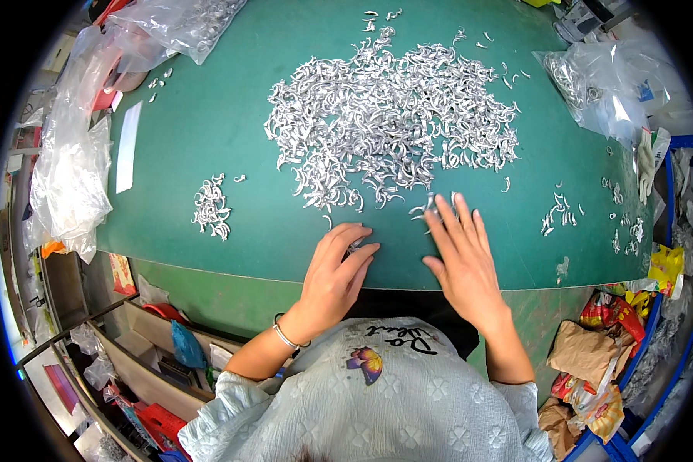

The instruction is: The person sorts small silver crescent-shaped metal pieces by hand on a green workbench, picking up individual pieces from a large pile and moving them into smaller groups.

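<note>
My left grip (335, 266) is bent half closed, fingers curled over the worktop (208, 115) just in from its front edge. Silver showing between the fingers marks a few curved pieces (353, 248) beneath; whether I clasp these or merely cover them, I cannot tell. A single curved piece (328, 222) lies just beyond the knuckles.

My right grip (463, 258) is released: palm down, fingers extended and slightly spread, thumb held apart and pointing inward. Its fingertips reach a small cluster of silver pieces (420, 208); actual contact is uncertain from this angle.

The main heap of silver pieces (385, 123) spreads across the middle of the worktop, beyond both hands. A smaller pile (212, 208) lies to my left and a loose scatter (560, 214) to my right, each well apart from the nearer hand.

Room for moving: a strip of green surface lies between my hands, with broader stretches outward to either side pile. The front edge curves beneath my wrists. Toward the left border lie a white strip (128, 146) and a clear plastic bag (69, 177); at the far right, another clear bag (600, 85) occupies the corner.
</note>
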`<state>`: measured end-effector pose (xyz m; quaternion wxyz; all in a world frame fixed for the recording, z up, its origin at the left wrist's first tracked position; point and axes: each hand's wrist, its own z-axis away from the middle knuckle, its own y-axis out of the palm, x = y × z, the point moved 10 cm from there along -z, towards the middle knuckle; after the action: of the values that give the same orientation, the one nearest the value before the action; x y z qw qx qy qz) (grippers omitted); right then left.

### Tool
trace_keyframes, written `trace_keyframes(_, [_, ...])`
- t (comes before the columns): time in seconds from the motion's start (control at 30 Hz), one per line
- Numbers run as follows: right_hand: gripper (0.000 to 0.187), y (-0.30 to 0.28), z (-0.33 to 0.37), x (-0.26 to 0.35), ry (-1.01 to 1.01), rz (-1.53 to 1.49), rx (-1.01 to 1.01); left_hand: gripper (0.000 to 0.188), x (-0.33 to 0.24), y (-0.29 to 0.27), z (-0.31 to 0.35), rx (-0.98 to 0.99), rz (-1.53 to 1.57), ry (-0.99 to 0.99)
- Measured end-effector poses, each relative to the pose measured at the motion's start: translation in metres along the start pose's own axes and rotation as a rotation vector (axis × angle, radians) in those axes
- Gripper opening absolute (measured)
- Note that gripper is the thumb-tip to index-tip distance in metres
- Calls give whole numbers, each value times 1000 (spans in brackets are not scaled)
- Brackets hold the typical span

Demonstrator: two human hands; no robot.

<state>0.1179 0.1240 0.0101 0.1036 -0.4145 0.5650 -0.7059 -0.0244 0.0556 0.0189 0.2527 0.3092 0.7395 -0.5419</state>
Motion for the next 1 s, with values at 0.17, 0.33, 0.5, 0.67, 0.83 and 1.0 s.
trace_keyframes(0.17, [36,-24,9,-24,27,83,-149,32,-2,1,0,-7,11,0])
trace_keyframes(0.33, [24,-50,20,-46,145,2,-412,32,-7,1,-5,-21,-30,0])
trace_keyframes(0.5, [25,-40,-8,-4,-33,4,-394,33,-21,12,-16,-7,-24,36])
trace_keyframes(0.67, [19,-34,-4,-10,-60,51,-377,33,-14,7,-14,-1,-42,7])
trace_keyframes(0.83, [24,-40,6,-20,-20,-119,-336,33,-8,8,-8,-3,-51,-12])
trace_keyframes(1.0, [31,-28,-11,-7,-102,62,-234,32,-12,9,-9,-4,-49,-5])
